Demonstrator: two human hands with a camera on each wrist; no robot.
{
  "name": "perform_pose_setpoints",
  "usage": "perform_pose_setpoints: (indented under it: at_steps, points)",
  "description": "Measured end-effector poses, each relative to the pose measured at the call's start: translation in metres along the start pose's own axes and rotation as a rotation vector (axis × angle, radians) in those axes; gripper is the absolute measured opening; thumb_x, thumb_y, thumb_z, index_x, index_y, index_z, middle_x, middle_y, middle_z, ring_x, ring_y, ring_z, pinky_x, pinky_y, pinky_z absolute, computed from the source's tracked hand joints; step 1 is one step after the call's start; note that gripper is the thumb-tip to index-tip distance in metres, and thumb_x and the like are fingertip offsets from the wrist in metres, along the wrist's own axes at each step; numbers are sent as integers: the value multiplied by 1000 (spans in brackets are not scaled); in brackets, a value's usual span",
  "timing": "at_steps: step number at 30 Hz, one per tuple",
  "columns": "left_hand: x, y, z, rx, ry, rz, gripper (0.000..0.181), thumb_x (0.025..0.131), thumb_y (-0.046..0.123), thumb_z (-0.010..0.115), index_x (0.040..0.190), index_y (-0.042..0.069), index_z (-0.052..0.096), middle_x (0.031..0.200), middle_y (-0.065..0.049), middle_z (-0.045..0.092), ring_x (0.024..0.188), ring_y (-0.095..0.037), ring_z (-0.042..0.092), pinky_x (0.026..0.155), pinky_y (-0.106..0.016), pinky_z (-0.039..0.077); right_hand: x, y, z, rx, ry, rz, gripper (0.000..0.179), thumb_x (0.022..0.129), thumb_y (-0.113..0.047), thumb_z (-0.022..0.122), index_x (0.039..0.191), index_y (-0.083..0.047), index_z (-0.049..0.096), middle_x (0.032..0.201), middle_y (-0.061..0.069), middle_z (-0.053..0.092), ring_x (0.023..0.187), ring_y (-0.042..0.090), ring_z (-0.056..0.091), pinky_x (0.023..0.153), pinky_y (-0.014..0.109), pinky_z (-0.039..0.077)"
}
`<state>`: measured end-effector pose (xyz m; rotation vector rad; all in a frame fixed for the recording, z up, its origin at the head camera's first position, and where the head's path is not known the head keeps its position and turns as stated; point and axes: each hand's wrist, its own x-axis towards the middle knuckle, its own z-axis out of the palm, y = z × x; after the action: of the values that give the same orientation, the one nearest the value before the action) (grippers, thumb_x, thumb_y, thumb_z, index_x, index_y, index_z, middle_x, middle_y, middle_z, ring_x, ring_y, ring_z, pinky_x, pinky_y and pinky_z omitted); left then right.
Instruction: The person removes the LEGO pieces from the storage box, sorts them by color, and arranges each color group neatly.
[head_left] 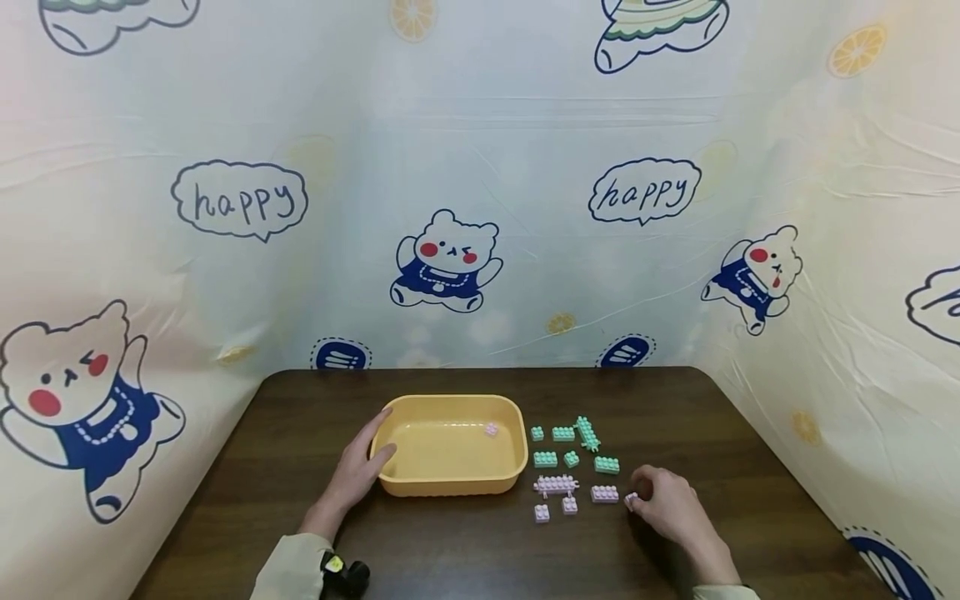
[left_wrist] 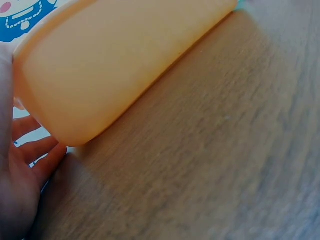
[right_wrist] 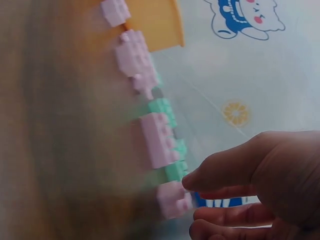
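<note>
In the head view my left hand point(head_left: 354, 475) holds the left end of a yellow plastic bin point(head_left: 450, 487), thumb over the rim and fingers along the outside. The left wrist view shows those fingers against the bin's end wall point(left_wrist: 55, 100). A small pink building block point(head_left: 491, 429) lies inside the bin. My right hand point(head_left: 671, 504) is at the right of the loose blocks, thumb and fingertips pinching a small pink building block point(head_left: 632, 501). The right wrist view has that block point(right_wrist: 172, 200) at the fingertips, low over the table.
Several pink blocks, among them a long one point(head_left: 556, 485) and a rectangular one point(head_left: 604, 494), lie right of the bin. Several green blocks point(head_left: 607, 465) lie behind them. The brown table point(head_left: 465, 550) meets a patterned curtain point(head_left: 525, 275) at its back and sides.
</note>
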<state>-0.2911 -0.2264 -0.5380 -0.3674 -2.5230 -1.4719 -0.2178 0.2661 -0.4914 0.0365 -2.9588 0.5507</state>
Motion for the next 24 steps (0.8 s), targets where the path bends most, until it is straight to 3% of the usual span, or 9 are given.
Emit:
perform_pose_setpoints:
  at_steps: [7,11,18,24]
  points:
    - [0,1,1,7,10,5,61,96,17,58,152,15,35,155,-14,36,141,-38,34,112,-60,29,18,-11,-16,39,37,-41,24,77,-17,75,99,-10,70,84,1,66,76,16,61,67,38,50]
    - [0,2,1,2,4,-4,61,96,18,57,152,15,34,156,-14,35,142,-38,33,112,-60,29,29,-26,-20,109,88,-114,22,80,-17,74,100,-8,70,88,2,68,79,16,63,70,37,53]
    - [-1,4,-2,-10,-10,-37,61,97,21,57,153,18,33,157,-12,32,143,-37,32,111,-60,31,48,-53,-17,212,67,-174,24,84,-19,73,106,-10,69,94,3,67,78,11,63,66,29,54]
    - [-2,3,0,-13,-9,-41,61,97,22,57,153,20,33,157,-12,33,142,-37,33,111,-60,31,66,-74,-14,219,76,-255,22,83,-19,74,104,-15,69,93,0,66,70,9,56,59,25,48]
